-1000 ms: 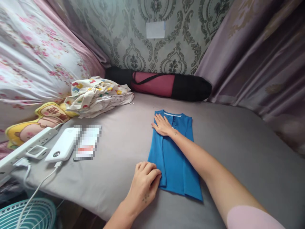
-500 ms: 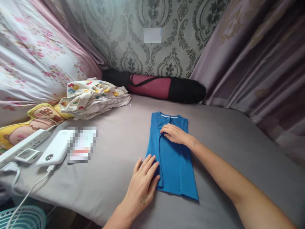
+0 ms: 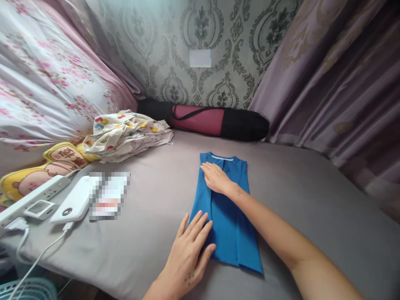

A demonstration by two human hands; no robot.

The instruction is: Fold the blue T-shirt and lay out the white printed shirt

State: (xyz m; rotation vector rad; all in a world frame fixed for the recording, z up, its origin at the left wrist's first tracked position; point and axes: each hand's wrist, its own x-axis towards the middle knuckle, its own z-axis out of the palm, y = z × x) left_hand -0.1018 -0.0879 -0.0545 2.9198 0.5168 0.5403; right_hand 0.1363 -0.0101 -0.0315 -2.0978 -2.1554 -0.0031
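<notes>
A blue shirt [image 3: 226, 225] lies on the grey bed sheet, its sides folded inward into a long narrow shape with the neckline at the far end. My left hand [image 3: 190, 246] rests flat on the shirt's near left corner, fingers spread. Near the upper left edge, just below the collar, my right hand [image 3: 215, 177] lies on the cloth with its fingers stretched out and close together. The cloth under both palms is hidden.
Along the wall lies a black and dark-red long bag [image 3: 200, 120]. A crumpled patterned cloth [image 3: 125, 135] and a yellow plush cushion [image 3: 40, 173] are at left. Nearer are a power strip [image 3: 34, 200], a white power bank [image 3: 75, 200] and a blurred-out item [image 3: 111, 196].
My right hand has moved left across the shirt, from its middle to the upper left edge, and the lifted fold lies flatter. My left hand stays at the near left corner.
</notes>
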